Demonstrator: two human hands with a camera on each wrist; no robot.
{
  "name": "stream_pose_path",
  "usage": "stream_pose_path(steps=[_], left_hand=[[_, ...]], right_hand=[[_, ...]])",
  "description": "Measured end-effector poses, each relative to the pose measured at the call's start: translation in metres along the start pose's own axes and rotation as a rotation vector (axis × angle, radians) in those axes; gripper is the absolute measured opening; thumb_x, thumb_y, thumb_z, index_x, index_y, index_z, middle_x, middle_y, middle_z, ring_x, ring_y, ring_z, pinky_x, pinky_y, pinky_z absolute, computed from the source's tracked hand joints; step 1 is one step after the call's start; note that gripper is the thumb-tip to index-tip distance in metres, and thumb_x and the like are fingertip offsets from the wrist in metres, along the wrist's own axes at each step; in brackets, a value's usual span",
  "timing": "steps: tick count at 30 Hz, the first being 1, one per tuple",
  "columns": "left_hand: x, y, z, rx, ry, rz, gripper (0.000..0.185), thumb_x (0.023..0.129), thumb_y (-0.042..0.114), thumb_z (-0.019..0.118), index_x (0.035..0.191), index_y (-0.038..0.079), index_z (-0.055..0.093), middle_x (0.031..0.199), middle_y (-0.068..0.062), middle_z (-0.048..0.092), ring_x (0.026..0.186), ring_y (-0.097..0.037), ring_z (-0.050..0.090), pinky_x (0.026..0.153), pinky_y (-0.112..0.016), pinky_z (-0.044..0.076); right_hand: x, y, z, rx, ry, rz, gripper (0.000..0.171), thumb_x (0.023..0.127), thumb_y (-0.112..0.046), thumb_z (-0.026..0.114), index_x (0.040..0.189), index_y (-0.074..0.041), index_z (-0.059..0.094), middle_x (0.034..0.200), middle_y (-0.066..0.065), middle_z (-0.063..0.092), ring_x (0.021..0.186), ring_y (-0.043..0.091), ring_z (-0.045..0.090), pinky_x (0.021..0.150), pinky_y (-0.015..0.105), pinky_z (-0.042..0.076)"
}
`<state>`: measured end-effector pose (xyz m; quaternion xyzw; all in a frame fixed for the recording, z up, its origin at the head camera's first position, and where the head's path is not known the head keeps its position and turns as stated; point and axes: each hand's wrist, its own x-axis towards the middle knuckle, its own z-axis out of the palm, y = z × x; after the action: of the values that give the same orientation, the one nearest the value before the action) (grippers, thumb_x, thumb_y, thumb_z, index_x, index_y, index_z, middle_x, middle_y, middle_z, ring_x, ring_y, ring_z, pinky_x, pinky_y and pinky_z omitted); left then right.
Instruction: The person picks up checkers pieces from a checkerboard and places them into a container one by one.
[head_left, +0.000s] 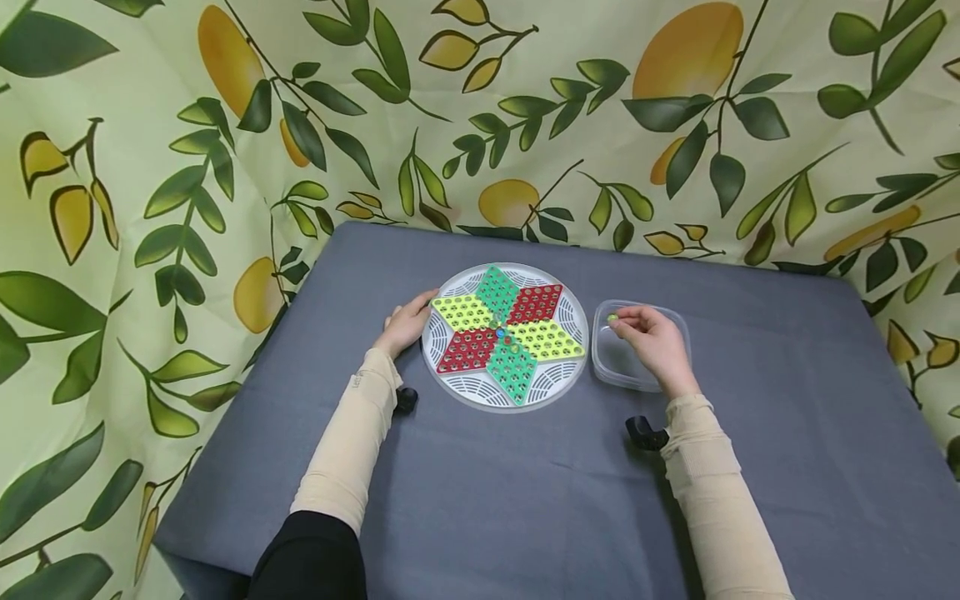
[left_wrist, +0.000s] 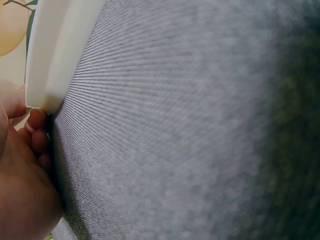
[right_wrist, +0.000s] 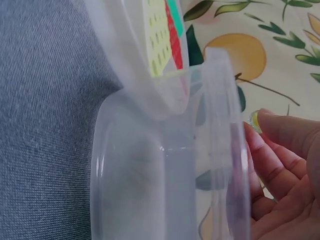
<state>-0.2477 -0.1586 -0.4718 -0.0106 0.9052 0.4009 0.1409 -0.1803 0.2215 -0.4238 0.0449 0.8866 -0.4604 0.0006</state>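
A round Chinese checkers board (head_left: 468, 387) with a red, yellow and green star lies on the table, a few marbles (head_left: 500, 332) near its centre. My left hand (head_left: 405, 323) holds the board's left edge; in the left wrist view the thumb and curled fingers (left_wrist: 37, 122) meet at the white rim (left_wrist: 60, 50). Between thumb and fingertips my right hand (head_left: 660, 346) pinches a clear marble with yellow in it (right_wrist: 254, 120). That hand is over a clear plastic container (head_left: 622, 382), which stands right beside the board.
A grey cloth (head_left: 525, 500) covers the table. Behind it and at the sides hangs a leaf-and-fruit patterned curtain (head_left: 420, 100). Black wrist-worn devices (head_left: 647, 433) stick out from under both sleeves.
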Motion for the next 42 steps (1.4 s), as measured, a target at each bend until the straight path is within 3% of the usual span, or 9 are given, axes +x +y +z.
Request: stream_pose_path(steps=[2,9,17,26,35,42], left_hand=[[0.0,0.0,-0.001,0.0,0.001,-0.002,0.044,0.101,0.032,0.03,0.145,0.034,0.032,0.152,0.0,0.033,0.133,-0.031,0.027,0.112,-0.051,0.008],[-0.001,0.0,-0.001,-0.006,0.002,-0.004,0.044,0.101,0.032,0.03,0.145,0.034,0.032,0.152,-0.001,0.034,0.132,-0.03,0.027,0.112,-0.051,0.007],[-0.001,-0.002,0.001,-0.015,0.001,-0.022,0.044,0.101,0.032,0.03,0.145,0.034,0.032,0.152,0.001,0.033,0.135,-0.03,0.025,0.113,-0.05,0.005],[0.001,-0.002,0.002,-0.002,0.004,-0.011,0.045,0.101,0.033,0.029,0.145,0.033,0.032,0.153,0.002,0.031,0.142,-0.032,0.015,0.114,-0.051,0.004],[0.001,0.001,0.0,0.001,0.01,-0.003,0.045,0.101,0.032,0.03,0.145,0.033,0.032,0.152,0.001,0.034,0.132,-0.03,0.028,0.111,-0.05,0.009],[0.0,0.002,0.001,-0.023,0.012,-0.018,0.045,0.101,0.032,0.03,0.145,0.033,0.032,0.152,0.002,0.033,0.134,-0.029,0.025,0.112,-0.051,0.005]], right_hand=[[0.002,0.001,0.0,-0.018,-0.011,0.005,0.033,0.092,-0.027,0.057,0.115,-0.003,0.06,0.104,0.016,0.064,0.077,-0.003,0.051,0.069,0.02,0.042],[0.006,0.007,0.005,-0.063,-0.034,0.015,0.032,0.092,-0.024,0.057,0.112,-0.001,0.06,0.101,0.014,0.064,0.073,-0.003,0.05,0.066,0.018,0.042],[0.012,0.014,0.009,-0.116,-0.04,0.023,0.029,0.092,-0.019,0.056,0.111,0.002,0.06,0.1,0.019,0.064,0.076,0.009,0.052,0.064,0.02,0.042],[0.02,0.019,0.014,-0.12,-0.05,0.036,0.028,0.09,-0.016,0.056,0.11,0.003,0.06,0.095,0.017,0.066,0.068,0.002,0.052,0.062,0.02,0.042],[0.024,0.022,0.015,-0.114,-0.044,0.046,0.027,0.091,-0.016,0.056,0.11,0.002,0.061,0.091,0.014,0.066,0.066,0.0,0.052,0.06,0.019,0.042],[0.025,0.021,0.012,-0.137,-0.053,0.057,0.027,0.092,-0.021,0.056,0.109,0.0,0.062,0.089,0.012,0.064,0.072,0.008,0.054,0.063,0.022,0.042]])
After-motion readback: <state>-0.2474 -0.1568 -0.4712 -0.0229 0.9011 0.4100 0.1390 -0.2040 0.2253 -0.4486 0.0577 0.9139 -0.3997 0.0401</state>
